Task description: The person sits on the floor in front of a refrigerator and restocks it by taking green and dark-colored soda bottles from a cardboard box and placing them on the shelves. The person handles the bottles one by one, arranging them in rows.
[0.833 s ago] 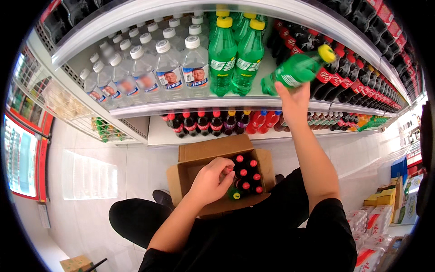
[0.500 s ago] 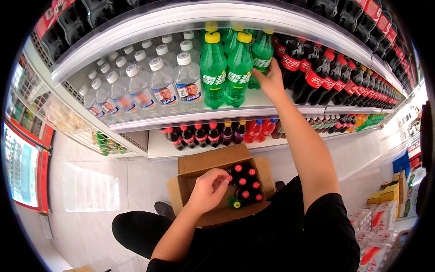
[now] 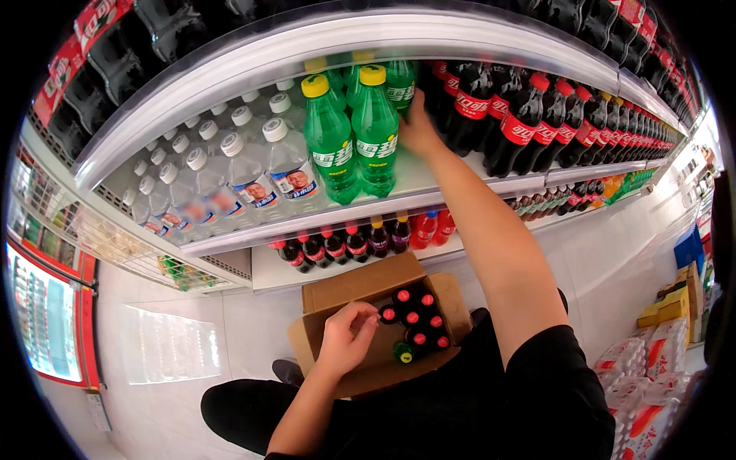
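My right hand (image 3: 418,126) reaches into the shelf and is closed around the side of a green soda bottle (image 3: 400,83), partly hidden behind the front row. Two green bottles with yellow caps, one on the left (image 3: 333,146) and one on the right (image 3: 376,134), stand upright at the shelf's front. Low down, my left hand (image 3: 346,337) hovers over an open cardboard box (image 3: 326,295), fingers curled and thumb pressed in. Its fingertips are beside a red-capped cola bottle (image 3: 389,314); what they hold, if anything, is hidden. Several dark bottles and a green-capped one (image 3: 403,353) stand inside the box.
Clear water bottles (image 3: 253,188) fill the shelf left of the green ones; cola bottles (image 3: 517,126) stand to the right. Above runs the upper shelf's edge (image 3: 345,31). Small bottles (image 3: 322,245) line the lower shelf. Wrapped packs (image 3: 644,383) lie on the floor at right.
My right hand has pushed deeper into the shelf with the green bottle, now farther behind the front pair. My left hand stays over the box. The whole view has shifted slightly.
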